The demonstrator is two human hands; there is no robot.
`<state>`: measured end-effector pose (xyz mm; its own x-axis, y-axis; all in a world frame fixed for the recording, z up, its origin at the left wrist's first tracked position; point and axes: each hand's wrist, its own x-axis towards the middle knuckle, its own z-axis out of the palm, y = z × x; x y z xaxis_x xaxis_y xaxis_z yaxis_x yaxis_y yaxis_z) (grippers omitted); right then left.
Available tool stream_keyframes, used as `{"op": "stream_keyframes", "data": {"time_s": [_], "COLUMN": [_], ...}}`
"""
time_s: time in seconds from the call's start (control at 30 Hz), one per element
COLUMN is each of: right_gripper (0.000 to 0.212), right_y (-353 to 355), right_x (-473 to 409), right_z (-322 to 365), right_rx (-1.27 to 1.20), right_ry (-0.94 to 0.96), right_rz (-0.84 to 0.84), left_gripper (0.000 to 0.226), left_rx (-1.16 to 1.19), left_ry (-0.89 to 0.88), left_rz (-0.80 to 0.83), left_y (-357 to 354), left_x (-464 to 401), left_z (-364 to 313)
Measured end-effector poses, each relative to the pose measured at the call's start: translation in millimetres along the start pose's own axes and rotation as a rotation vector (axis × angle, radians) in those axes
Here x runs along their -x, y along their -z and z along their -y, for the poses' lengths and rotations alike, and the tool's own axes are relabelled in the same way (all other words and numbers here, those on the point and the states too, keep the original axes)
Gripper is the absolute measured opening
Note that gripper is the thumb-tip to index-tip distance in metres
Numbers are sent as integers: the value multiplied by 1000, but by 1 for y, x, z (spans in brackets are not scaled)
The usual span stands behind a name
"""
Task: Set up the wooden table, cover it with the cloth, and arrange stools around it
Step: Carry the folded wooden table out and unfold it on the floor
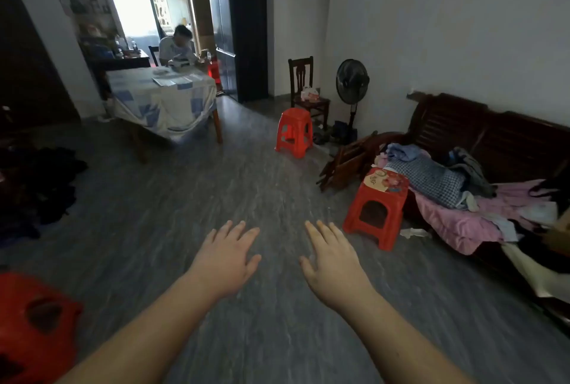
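Observation:
My left hand [226, 260] and my right hand [331, 263] are stretched out side by side over the grey floor, palms down, fingers straight, holding nothing. A dark wooden folded table or frame [345, 161] leans low against the bench end, right of centre. Three red plastic stools stand about: one [294, 132] near the far chair, one with a printed top [377, 207] beside the bench, one [34, 325] at my lower left. Piled cloths, among them a blue checked one [428, 177] and a pink one [456, 217], lie on the bench.
A dark wooden bench [481, 133] lines the right wall. A dining table under a blue-white cloth [163, 99] stands far left, a person seated behind it. A wooden chair [305, 87], a standing fan [352, 84] and a black fridge [240, 38] are at the back. Dark clothes [37, 186] lie left.

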<state>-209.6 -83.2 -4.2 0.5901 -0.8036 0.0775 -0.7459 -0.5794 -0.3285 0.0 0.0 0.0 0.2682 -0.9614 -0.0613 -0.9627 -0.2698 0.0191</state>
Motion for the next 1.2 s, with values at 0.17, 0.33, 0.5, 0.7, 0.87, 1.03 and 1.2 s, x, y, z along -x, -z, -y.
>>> {"op": "stream_keyframes", "data": {"time_s": [0.17, 0.33, 0.5, 0.7, 0.87, 1.03, 1.2], "right_gripper": [72, 72, 72, 72, 72, 71, 70], "right_y": [-7, -22, -38, -51, -61, -65, -66], "right_x": [-40, -102, -192, -314, -385, -446, -516], "right_z": [-6, -11, -8, -3, -21, -65, -130], "right_rx": [0, 29, 67, 102, 87, 69, 42], "right_ry": [-13, -53, -78, -112, -161, -230, -281], "right_rz": [13, 51, 73, 102, 120, 111, 92], "left_gripper": [65, 64, 65, 66, 65, 66, 66], "left_rx": [-9, 7, 38, 72, 57, 46, 30], "left_ry": [-14, -27, -30, -36, -82, -163, -224], "left_rz": [-3, 20, 34, 62, 146, 160, 173], "left_y": [-6, -13, -11, -12, -19, -20, -24], "left_x": [-39, -98, -182, -294, -378, -467, -574], "left_z": [9, 32, 72, 126, 138, 120, 87]}}
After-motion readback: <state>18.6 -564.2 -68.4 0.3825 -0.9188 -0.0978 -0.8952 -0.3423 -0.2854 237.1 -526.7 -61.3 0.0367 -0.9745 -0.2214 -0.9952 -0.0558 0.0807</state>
